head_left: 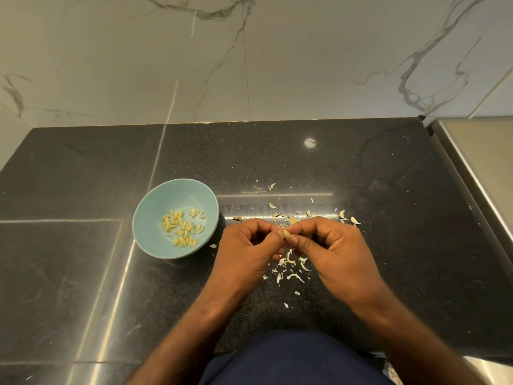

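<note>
A small pale garlic clove [286,233] is pinched between the fingertips of both hands above the black counter. My left hand [249,248] holds it from the left with thumb and curled fingers. My right hand [330,245] pinches it from the right. A light blue bowl [150,240] stands to the left of my hands and holds several peeled yellowish cloves [181,227]. Thin white skins [291,269] lie scattered under and behind my hands. A few unpeeled cloves [348,217] lie just beyond my right hand.
The black speckled counter [83,273] runs back to a marble-patterned wall [249,65]. A steel surface edge [477,162] borders the counter on the right. My dark blue clothing [294,359] fills the bottom middle.
</note>
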The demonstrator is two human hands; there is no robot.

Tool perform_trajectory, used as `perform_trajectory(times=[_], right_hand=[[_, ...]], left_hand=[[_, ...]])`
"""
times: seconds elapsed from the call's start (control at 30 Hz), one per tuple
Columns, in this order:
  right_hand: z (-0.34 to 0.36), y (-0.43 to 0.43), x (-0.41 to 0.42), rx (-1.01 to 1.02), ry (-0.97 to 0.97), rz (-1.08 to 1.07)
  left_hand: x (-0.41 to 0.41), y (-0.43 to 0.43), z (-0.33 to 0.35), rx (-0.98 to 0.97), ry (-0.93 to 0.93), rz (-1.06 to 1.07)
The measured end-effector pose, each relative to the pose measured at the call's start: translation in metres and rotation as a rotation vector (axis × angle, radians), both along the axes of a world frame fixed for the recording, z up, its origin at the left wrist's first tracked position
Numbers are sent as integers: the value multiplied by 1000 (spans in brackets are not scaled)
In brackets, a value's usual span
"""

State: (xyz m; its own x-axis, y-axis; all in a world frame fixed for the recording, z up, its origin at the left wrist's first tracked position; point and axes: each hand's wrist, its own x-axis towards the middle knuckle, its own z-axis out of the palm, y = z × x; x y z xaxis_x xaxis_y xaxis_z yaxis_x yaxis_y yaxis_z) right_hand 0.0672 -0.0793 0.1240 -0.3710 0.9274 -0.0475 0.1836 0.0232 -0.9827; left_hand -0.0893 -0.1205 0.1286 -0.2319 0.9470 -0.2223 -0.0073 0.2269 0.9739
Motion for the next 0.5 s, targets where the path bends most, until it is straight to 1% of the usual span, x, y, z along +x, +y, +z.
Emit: perform_trajectory(times=[0.17,0.33,0.5], right_hand=[[4,2,1,-30,41,-26],[6,2,1,-52,54,-19],[6,0,0,-74,78,-10]], left_hand=[[-2,-1,3,19,-51,-60],[-6,0,2,14,-124,-66],[-9,0,0,-28,-82,-85]])
